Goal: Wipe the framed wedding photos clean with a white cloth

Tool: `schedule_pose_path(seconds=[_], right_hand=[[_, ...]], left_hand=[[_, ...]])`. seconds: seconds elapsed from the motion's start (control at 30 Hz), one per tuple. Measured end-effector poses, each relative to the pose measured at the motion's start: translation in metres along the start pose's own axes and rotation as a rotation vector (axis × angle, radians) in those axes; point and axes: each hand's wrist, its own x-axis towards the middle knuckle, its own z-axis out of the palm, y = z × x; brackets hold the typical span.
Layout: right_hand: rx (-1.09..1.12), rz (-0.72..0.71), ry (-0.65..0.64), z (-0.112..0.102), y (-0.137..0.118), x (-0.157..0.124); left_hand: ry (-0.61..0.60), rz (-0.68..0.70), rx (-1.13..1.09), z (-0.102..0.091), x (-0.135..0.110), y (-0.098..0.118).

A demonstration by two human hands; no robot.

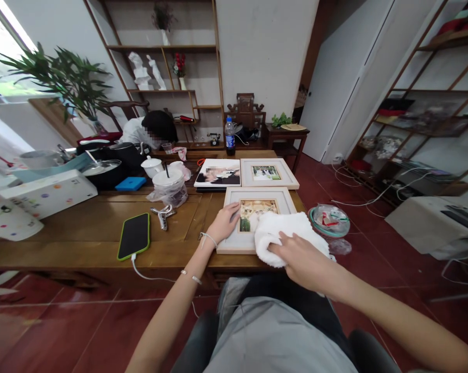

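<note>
A picture frame (236,244) with a pale wood border and a wide white mat lies at the table's front edge. My left hand (225,223) rests on its left side, fingers stretched toward the photo inside. Bunched in my right hand (296,254) is a fluffy white towel (292,228), pressed on the frame's lower right and hiding that part of the picture. Just behind lie a second light wood frame (292,181) with an outdoor photo and a white-edged photo panel (218,167).
On the wooden table (82,223) lie a charging phone (134,235), a metal clip-like item (163,215), a bagged cup (167,184), a blue box (130,184) and an upright bottle (230,137). A person (148,129) is bent low behind the table. Coiled tubing (329,220) sits at the right.
</note>
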Motion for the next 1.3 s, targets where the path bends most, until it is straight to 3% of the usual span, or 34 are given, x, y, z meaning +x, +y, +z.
schedule_pose_path(seconds=[0.13, 0.27, 0.43, 0.57, 0.67, 0.77, 0.9, 1.03, 1.17, 1.3], right_hand=[[0.003, -0.002, 0.038, 0.008, 0.003, 0.007], [-0.042, 0.076, 0.084, 0.022, 0.037, 0.037], [-0.163, 0.21, 0.236, 0.031, 0.083, 0.084], [-0.205, 0.246, 0.257, 0.031, 0.098, 0.111], [-0.193, 0.172, 0.231, 0.029, 0.093, 0.11], [-0.148, 0.051, 0.187, 0.025, 0.078, 0.086], [-0.035, -0.02, 0.088, 0.019, 0.042, 0.039], [0.034, -0.027, 0.086, 0.019, 0.004, 0.012], [0.076, -0.044, 0.126, 0.028, 0.0, 0.023], [0.078, -0.01, 0.197, 0.038, 0.036, 0.058]], left_hand=[[0.003, 0.029, 0.0, -0.001, 0.0, 0.0], [-0.004, 0.046, 0.0, -0.002, 0.0, 0.001], [0.0, 0.04, 0.005, -0.003, 0.0, 0.002], [0.001, 0.038, 0.01, -0.002, 0.0, 0.0], [0.006, 0.037, 0.003, -0.001, -0.001, -0.001], [0.023, 0.031, -0.004, 0.0, 0.0, -0.001], [0.029, 0.025, -0.005, 0.001, 0.0, -0.001], [0.028, 0.024, 0.0, 0.0, 0.0, 0.0], [0.016, 0.036, 0.018, 0.0, -0.001, 0.001], [0.015, 0.042, 0.023, 0.001, -0.001, -0.001]])
